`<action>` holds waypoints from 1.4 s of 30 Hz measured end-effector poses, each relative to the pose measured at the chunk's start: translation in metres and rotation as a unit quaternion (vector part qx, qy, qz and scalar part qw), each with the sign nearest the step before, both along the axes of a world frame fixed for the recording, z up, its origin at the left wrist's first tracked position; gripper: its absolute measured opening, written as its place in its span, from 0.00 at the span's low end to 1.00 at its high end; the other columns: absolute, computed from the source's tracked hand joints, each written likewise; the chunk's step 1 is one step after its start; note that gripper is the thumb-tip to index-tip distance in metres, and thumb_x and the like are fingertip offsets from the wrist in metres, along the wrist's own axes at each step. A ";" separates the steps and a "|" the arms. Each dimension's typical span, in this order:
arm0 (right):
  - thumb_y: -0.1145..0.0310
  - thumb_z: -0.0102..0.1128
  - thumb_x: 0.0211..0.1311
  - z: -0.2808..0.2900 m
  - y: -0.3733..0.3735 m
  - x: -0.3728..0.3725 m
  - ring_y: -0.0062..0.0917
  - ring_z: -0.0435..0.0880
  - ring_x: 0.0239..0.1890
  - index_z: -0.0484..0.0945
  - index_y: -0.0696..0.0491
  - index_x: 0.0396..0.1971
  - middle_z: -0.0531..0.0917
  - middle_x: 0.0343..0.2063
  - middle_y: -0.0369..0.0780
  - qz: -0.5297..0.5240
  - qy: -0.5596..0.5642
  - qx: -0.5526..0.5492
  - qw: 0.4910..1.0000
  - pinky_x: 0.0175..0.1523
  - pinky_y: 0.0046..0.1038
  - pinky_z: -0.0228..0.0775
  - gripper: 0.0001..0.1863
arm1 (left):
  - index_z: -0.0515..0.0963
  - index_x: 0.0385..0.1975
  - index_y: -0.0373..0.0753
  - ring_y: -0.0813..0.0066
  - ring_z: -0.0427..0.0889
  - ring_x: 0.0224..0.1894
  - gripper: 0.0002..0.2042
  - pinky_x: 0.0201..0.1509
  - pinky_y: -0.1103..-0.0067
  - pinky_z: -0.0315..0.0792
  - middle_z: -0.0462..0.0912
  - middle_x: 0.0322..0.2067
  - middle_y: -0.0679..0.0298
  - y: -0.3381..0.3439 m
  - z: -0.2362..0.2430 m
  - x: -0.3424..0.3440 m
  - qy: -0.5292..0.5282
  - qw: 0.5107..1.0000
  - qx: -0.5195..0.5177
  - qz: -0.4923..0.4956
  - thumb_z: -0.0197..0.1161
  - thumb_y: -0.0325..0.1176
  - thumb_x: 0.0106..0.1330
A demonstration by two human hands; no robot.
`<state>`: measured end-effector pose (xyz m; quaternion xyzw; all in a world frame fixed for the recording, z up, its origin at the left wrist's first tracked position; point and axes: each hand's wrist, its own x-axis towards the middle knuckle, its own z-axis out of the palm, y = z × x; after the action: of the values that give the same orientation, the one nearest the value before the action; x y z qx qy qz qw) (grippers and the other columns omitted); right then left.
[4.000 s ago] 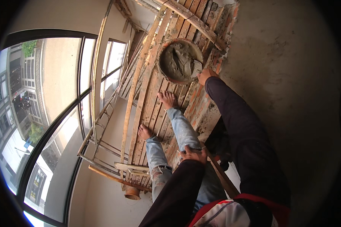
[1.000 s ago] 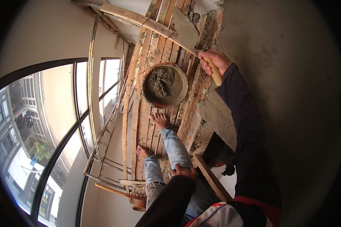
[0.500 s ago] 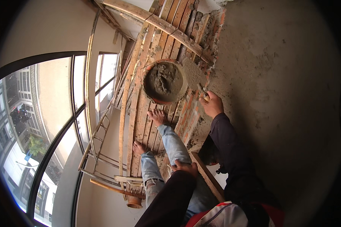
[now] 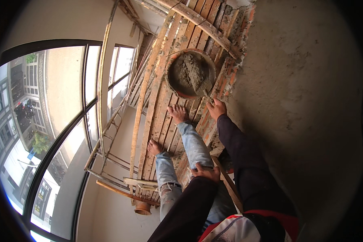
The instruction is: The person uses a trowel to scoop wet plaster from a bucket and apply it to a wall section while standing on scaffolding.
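My right hand (image 4: 216, 109) is closed round the handle of a trowel (image 4: 200, 84). Its blade reaches over the rim into a round bucket (image 4: 176, 89) and lies in the wet grey mortar (image 4: 181, 69), with a lump of mortar on it. The bucket stands on the plank platform ahead of my feet. Bent over my knee, my left hand (image 4: 205, 173) has its fingers curled, and a thin grey edge shows beside them; what it belongs to is hidden.
My bare feet rest on the mortar-spattered planks (image 4: 159, 109). A wooden beam (image 4: 203, 25) crosses the platform beyond the bucket. To the right rises a grey plastered wall (image 4: 294, 80) with exposed brick along its edge. Scaffold poles (image 4: 103, 86) and large windows (image 4: 56, 161) stand to the left.
My right hand has brought the trowel from beside the bucket's right rim left into the mortar. The view has shifted slightly; my left hand stays at my knee.
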<state>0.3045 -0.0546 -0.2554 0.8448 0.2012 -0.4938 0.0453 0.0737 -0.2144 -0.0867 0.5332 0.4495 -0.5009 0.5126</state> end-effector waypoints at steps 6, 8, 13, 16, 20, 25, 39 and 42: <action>0.54 0.52 0.68 0.020 -0.001 -0.010 0.45 0.75 0.58 0.62 0.60 0.66 0.72 0.60 0.53 -0.089 -0.019 -0.007 0.996 0.61 0.42 0.71 0.33 | 0.77 0.54 0.37 0.31 0.59 0.67 0.27 0.70 0.46 0.46 0.56 0.68 0.37 -0.004 0.011 -0.007 0.013 0.988 0.151 0.027 0.41 0.51 0.69; 0.56 0.52 0.68 0.040 0.015 -0.013 0.50 0.74 0.59 0.61 0.65 0.65 0.72 0.58 0.60 -0.084 -0.034 0.053 0.994 0.62 0.42 0.71 0.34 | 0.76 0.57 0.42 0.31 0.59 0.67 0.27 0.71 0.47 0.45 0.55 0.69 0.38 0.008 0.015 -0.006 -0.020 0.986 0.162 0.035 0.42 0.52 0.69; 0.58 0.58 0.65 0.135 0.065 -0.019 0.43 0.82 0.46 0.74 0.67 0.52 0.81 0.44 0.56 0.015 -0.108 0.219 0.970 0.50 0.38 0.75 0.27 | 0.64 0.66 0.40 0.38 0.61 0.67 0.33 0.71 0.53 0.51 0.58 0.68 0.41 0.054 0.036 0.010 0.032 0.998 0.042 0.034 0.49 0.56 0.65; 0.59 0.61 0.64 0.208 0.095 -0.003 0.34 0.81 0.24 0.78 0.65 0.30 0.81 0.23 0.46 0.093 -0.094 0.260 0.957 0.33 0.35 0.75 0.20 | 0.57 0.69 0.36 0.43 0.64 0.67 0.41 0.70 0.57 0.57 0.62 0.66 0.42 0.072 0.051 0.021 0.092 0.989 0.036 0.114 0.55 0.59 0.61; 0.59 0.64 0.63 0.260 0.115 0.050 0.20 0.74 0.15 0.77 0.57 0.29 0.78 0.18 0.37 -0.138 0.363 0.373 0.843 0.22 0.26 0.69 0.15 | 0.56 0.69 0.33 0.42 0.69 0.62 0.47 0.69 0.59 0.61 0.65 0.62 0.40 0.077 0.059 0.023 0.122 0.981 0.113 0.098 0.59 0.62 0.55; 0.63 0.61 0.65 0.258 0.112 0.168 0.18 0.72 0.16 0.73 0.57 0.35 0.74 0.19 0.36 -0.332 0.076 0.240 0.909 0.20 0.24 0.67 0.12 | 0.54 0.69 0.29 0.41 0.68 0.63 0.47 0.69 0.59 0.60 0.65 0.62 0.38 0.079 0.058 0.014 0.106 0.978 0.104 0.144 0.57 0.61 0.57; 0.62 0.59 0.66 0.176 0.023 0.037 0.35 0.82 0.37 0.75 0.56 0.55 0.83 0.37 0.42 0.137 -0.149 0.006 0.979 0.43 0.35 0.76 0.21 | 0.58 0.66 0.34 0.31 0.63 0.62 0.42 0.65 0.50 0.61 0.61 0.63 0.43 0.068 0.063 -0.001 0.098 0.977 0.088 0.167 0.56 0.58 0.57; 0.66 0.53 0.70 0.116 0.063 0.014 0.37 0.81 0.50 0.77 0.55 0.53 0.81 0.48 0.46 0.170 -0.149 -0.149 0.963 0.54 0.39 0.76 0.16 | 0.57 0.68 0.30 0.30 0.57 0.67 0.42 0.70 0.52 0.56 0.57 0.68 0.46 0.059 0.055 -0.007 0.027 0.991 0.076 0.105 0.50 0.59 0.62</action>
<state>0.3188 0.0082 -0.1395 0.8462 0.2568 -0.3714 0.2830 0.0671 -0.1558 -0.0317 0.5066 0.5533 -0.4227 0.5085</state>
